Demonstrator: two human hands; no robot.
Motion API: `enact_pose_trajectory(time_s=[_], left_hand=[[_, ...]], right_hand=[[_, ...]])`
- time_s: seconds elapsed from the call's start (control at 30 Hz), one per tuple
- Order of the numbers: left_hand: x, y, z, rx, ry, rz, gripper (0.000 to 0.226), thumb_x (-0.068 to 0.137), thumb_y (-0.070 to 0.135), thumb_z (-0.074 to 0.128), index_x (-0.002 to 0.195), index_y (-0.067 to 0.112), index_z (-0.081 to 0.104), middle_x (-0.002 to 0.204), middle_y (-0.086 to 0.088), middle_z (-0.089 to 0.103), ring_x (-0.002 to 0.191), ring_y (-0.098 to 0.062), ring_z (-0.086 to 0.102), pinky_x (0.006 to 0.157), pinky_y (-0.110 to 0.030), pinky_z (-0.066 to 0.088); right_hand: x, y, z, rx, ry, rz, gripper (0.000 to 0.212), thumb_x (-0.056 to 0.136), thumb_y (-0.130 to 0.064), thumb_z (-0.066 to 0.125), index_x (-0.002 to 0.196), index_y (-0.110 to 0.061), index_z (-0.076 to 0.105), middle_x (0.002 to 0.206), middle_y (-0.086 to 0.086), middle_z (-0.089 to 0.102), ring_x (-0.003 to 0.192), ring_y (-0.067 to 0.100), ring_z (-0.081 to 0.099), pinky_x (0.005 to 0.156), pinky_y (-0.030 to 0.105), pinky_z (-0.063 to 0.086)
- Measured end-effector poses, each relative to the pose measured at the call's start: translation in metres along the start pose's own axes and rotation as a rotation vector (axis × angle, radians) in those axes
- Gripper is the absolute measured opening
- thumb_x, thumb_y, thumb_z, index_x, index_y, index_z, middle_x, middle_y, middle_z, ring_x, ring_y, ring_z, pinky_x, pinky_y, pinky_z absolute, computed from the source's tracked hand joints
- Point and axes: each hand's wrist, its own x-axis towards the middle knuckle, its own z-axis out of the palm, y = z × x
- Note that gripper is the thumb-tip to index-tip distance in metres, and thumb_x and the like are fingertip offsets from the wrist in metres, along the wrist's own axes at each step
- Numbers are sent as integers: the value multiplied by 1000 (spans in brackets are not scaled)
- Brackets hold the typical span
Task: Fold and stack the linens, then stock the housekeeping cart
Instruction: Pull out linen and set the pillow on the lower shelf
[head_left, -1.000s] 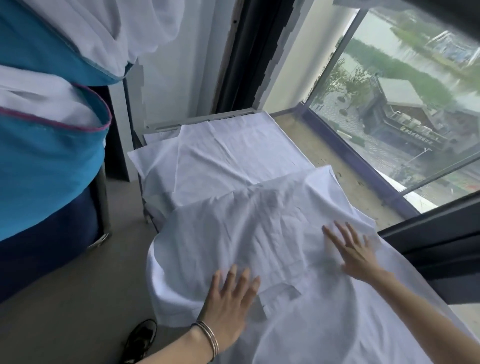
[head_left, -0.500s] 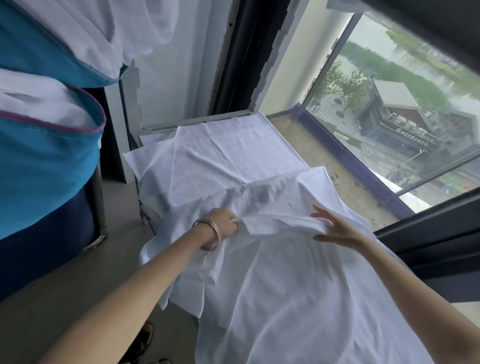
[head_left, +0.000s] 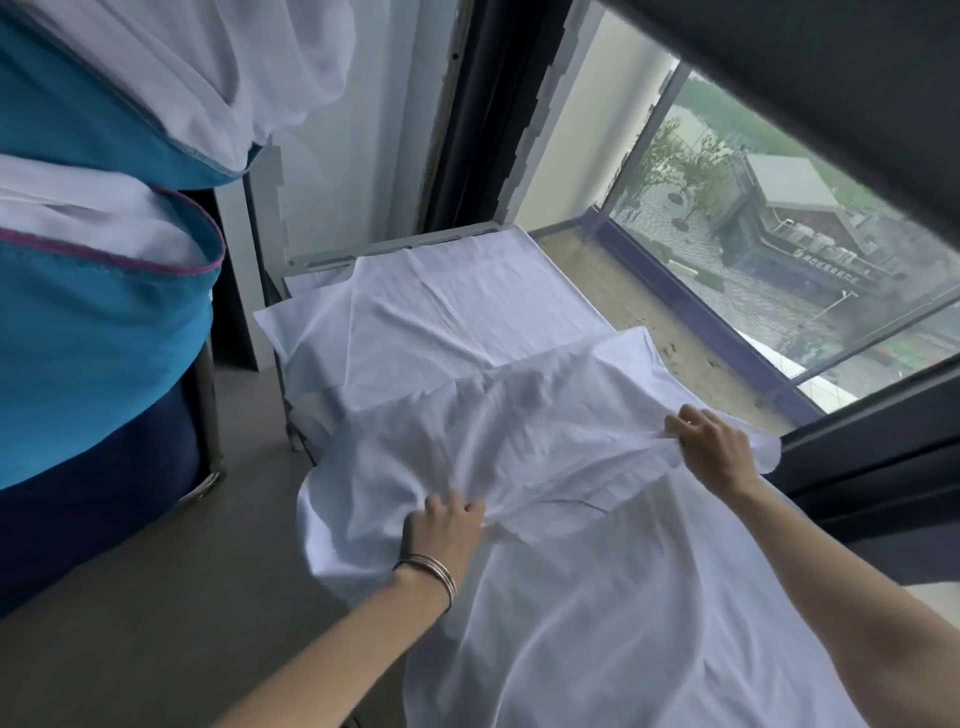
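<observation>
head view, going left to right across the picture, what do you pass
Teal laundry bag with white linen in it → left hand gripping the white sheet → right hand pinching the sheet's far edge → window looking onto buildings outside.

No text can be read. The only lettering is a pale row of characters along the front of the building (head_left: 810, 244) outside the window (head_left: 779, 218), too small and blurred to make out. The white sheet (head_left: 545, 467) and the blue bags (head_left: 93, 312) show no label, brand or number.
</observation>
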Motion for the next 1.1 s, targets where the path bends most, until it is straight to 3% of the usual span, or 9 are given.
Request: enact_pose_trajectory(time_s=[0.1,0.2,0.3,0.4,0.47,0.53,0.63,0.83,1.1], left_hand=[[-31,29,-19,-43,116,55,9,54,17,56,48,21,61,44,-2,48,35,-17,48,33,-16,32],[-82,66,-45,-12,115,110,33,61,7,31,48,20,58,44,-1,48,39,-15,50,34,-17,30],[-112,88,-39,-64,-28,189,12,55,21,56,43,23,58,41,-5,47,38,-18,49,36,-18,23],[-148,101,-35,-25,-69,225,37,23,17,89,50,21,64,47,-11,53,39,-26,53,42,-21,24],[-174,105,-52,21,-210,249,28,71,17,76,97,22,66,89,-19,61,80,-35,63,54,-28,37],[-194,110,-44,54,-225,273,32,90,6,50,119,19,50,113,-12,55,106,-31,55,64,-29,40],[-224,128,-50,19,-84,280,35,76,11,70,106,24,58,97,-8,61,92,-29,62,65,-34,49],[-263,173,-3,79,-109,267,43,93,-1,37,128,24,40,121,-2,53,116,-25,48,81,-33,47],[-305,209,3,60,-46,39,36,88,21,55,123,23,48,116,-2,55,110,-26,55,78,-36,49]], right_hand=[[-26,12,-22,-37,89,51,29,55,11,79,71,-3,59,67,12,53,57,30,57,42,20,23],[-68,34,-43,-39,127,156,26,58,16,73,73,-1,59,69,14,53,64,33,57,45,25,28],[-124,54,-57,-93,125,146,25,59,10,77,70,-2,58,67,13,52,63,32,55,43,29,34],[-177,60,-62,-116,119,110,31,52,9,81,66,-4,57,65,12,53,59,31,55,43,29,36],[-208,60,-61,-124,103,110,31,49,11,81,64,-4,58,63,12,53,56,31,55,42,30,38],[-238,63,-60,-127,83,128,30,50,12,79,64,-4,59,62,12,53,55,31,55,41,32,42],[-280,75,-56,-140,58,131,31,51,17,77,68,-3,61,63,13,53,55,32,56,42,36,48],[-335,105,-70,-157,67,67,28,56,17,75,72,-2,62,67,15,55,59,33,57,48,36,48],[-391,142,-85,-209,97,-77,25,59,16,72,72,-3,63,68,14,59,62,33,60,51,35,49]])
